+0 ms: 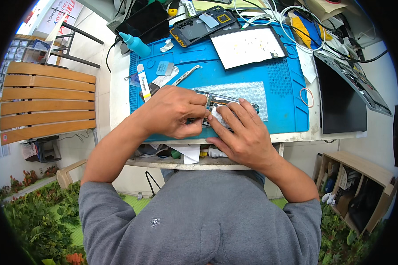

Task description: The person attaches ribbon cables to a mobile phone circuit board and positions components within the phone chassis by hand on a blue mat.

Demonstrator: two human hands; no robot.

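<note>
as we looked down from the head camera, we saw both bare hands meeting over an opened phone point(225, 106) that lay on a sheet of bubble wrap point(247, 92) on the blue work mat point(287, 88). the left hand point(174, 112) was curled, its fingers bent in tight toward the thumb at the phone's near left edge, as if pinching something small; what it pinched we could not tell, since the knuckles hid it. the right hand point(241, 132) lay flatter, its fingers point(234, 112) stretched out and pressing on top of the phone, only slightly spread, gripping nothing that we could make out. the two hands touched each other over the phone, which sat near the front middle of the mat.

around them on the mat we saw metal tweezers point(188, 74) just beyond the left hand, a blue squeeze bottle point(135, 43) at the far left corner, a second phone body point(203, 24) with its back off, and a white panel point(247, 46) in a dark frame. a rubber band point(306, 96) lay at the mat's right side, a dark flat screen point(342, 106) beside the mat, and a wooden bench point(46, 104) to the left of the table.
</note>
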